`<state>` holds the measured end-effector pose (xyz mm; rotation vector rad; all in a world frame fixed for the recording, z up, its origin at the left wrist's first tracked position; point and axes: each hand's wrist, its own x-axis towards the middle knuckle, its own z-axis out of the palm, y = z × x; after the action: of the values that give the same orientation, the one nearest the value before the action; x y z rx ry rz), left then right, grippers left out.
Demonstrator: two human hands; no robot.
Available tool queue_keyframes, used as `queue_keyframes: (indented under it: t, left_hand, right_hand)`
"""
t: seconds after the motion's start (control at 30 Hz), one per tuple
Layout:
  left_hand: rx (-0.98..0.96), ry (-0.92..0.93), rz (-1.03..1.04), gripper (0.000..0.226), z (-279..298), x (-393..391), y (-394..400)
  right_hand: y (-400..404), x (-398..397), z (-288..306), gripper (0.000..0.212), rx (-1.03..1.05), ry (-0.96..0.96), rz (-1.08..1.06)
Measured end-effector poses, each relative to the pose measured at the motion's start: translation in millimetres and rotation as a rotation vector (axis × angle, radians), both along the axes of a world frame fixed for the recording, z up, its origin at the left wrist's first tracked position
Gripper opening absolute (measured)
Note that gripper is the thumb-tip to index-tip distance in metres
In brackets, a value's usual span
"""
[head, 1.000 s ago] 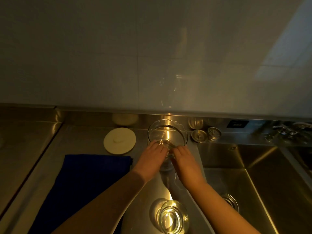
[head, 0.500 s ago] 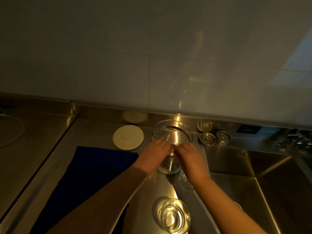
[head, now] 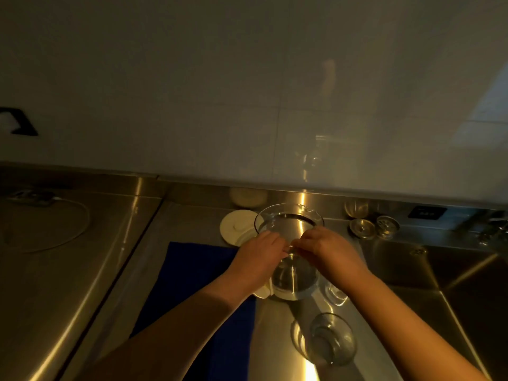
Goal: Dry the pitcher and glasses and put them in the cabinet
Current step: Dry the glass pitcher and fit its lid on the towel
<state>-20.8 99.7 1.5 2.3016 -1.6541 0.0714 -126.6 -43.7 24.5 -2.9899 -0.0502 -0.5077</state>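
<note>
With our left hand [head: 258, 255] and right hand [head: 328, 250] both gripping the clear glass pitcher [head: 290, 243] near the stainless steel bench's [head: 115, 270] sink edge, we judged wet glass might slip and knock the clear tumbler [head: 331, 339] nearby.

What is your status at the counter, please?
Left hand and right hand gripping glass pitcher rim. Blue towel alongside. Drinking glass near.

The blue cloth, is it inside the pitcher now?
No, the blue cloth lies flat on the counter, left of the pitcher.
</note>
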Motion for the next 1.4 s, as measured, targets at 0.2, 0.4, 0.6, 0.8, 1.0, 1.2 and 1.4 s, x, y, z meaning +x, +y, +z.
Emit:
queue_keyframes:
  t: [0.2, 0.4, 0.6, 0.8, 1.0, 1.2, 1.4]
  left_hand:
    - [-0.033, 0.080, -0.032, 0.024, 9.9, 2.9, 47.8]
    - [-0.030, 0.228, -0.011, 0.022, -2.0, 8.5, 77.8]
    - [-0.014, 0.227, -0.013, 0.023, -17.7, 16.3, 94.0]
    - [-0.052, 0.213, -0.006, 0.023, -26.4, 22.3, 102.2]
    - [-0.016, 0.121, -0.078, 0.040, -33.8, 31.3, 113.6]
    - [0.100, -0.015, -0.216, 0.087, -30.8, 29.4, 126.0]
    - [0.174, -0.098, -0.239, 0.092, -34.1, 33.2, 132.2]
  right_hand:
    - [44.7, 9.1, 13.6, 0.025, 0.042, 0.144, -0.041]
    - [77.9, 19.5, 11.3, 0.028, 0.038, 0.327, -0.112]
    - [99.9, 25.7, 5.8, 0.028, 0.032, 0.388, -0.161]
    - [109.1, 30.0, -4.2, 0.025, 0.046, 0.318, -0.188]
    - [140.7, 20.6, -43.6, 0.076, 0.146, 0.068, -0.395]
    - [168.8, 26.8, -67.4, 0.105, 0.461, 0.009, -0.552]
    - [174.9, 32.1, -81.1, 0.107, 0.495, -0.018, -0.582]
